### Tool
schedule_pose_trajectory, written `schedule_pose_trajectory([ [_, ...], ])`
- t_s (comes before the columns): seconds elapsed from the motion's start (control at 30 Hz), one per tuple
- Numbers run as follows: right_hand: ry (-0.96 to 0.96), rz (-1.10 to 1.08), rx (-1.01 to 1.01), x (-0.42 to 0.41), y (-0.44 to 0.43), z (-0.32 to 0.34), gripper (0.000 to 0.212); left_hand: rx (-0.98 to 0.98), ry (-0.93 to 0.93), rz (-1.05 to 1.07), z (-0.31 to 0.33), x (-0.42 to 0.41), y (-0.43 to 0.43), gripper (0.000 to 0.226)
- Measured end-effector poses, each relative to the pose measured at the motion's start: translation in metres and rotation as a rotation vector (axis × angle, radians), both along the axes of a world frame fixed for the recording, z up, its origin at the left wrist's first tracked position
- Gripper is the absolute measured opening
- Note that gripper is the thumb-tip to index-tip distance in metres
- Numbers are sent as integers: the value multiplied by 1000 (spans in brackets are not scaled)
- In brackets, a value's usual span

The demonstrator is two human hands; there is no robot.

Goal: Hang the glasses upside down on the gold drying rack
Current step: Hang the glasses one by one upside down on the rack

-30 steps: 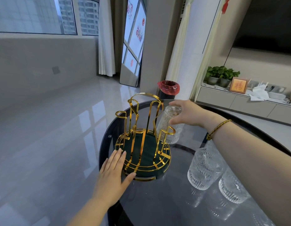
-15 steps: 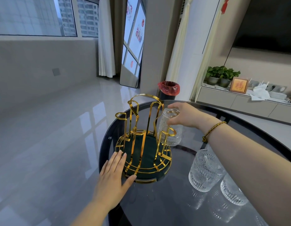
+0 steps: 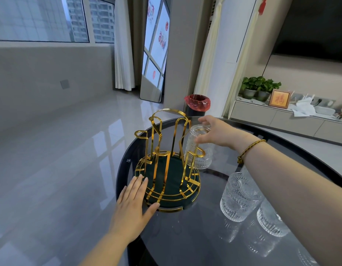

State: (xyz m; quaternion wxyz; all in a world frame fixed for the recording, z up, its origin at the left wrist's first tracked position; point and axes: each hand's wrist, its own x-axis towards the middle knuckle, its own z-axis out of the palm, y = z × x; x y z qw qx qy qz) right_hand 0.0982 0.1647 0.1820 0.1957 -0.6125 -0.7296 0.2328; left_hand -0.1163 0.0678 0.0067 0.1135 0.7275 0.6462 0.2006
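Observation:
The gold drying rack (image 3: 167, 181) with a green base stands on the round dark glass table (image 3: 185, 237). A ribbed clear glass (image 3: 200, 158) hangs upside down over the rack's far right prong. My right hand (image 3: 218, 133) hovers at the glass's upturned bottom. Its fingers are spread and lifted, and the thumb rests against the side of the glass. My left hand (image 3: 133, 204) lies flat on the table, pressed against the near left rim of the rack. Two more ribbed glasses (image 3: 239, 196) (image 3: 272, 221) stand upright to the right, under my right forearm.
The table's curved left edge runs just beside my left hand, with glossy floor beyond it. A bin with a red liner (image 3: 198, 103) stands behind the table. A low cabinet with plants (image 3: 260, 87) lines the right wall.
The glass has dropped lower onto the far right prong. My right hand's fingers have opened and lifted off its base. My left hand has stayed at the rack.

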Motion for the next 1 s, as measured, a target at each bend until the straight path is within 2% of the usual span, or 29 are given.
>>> schedule_pose_trajectory([
  [0.1,42,-35,49,5,-10,2,73,7,10,-6,1,1,-3,114],
  [0.3,98,-86,233,38,-69,0,60,25,86,-35,14,7,-18,116],
  [0.37,142,-122,292,51,-92,-2,55,107,137,-80,21,16,-32,106],
  [0.43,185,-175,352,62,-116,-10,50,148,158,-140,30,30,-52,83],
  [0.57,264,-312,479,72,-165,-44,45,245,207,-357,33,66,-79,45],
  [0.6,286,-337,497,73,-176,-55,44,256,209,-399,32,75,-80,43],
  [0.7,337,-453,547,81,-199,-88,44,222,272,-419,27,101,-80,65],
  [0.83,485,-650,471,102,-213,-127,55,127,152,-429,10,120,-71,62],
  [1.0,490,-748,261,115,-204,-160,83,16,210,-369,-1,123,-63,56],
])
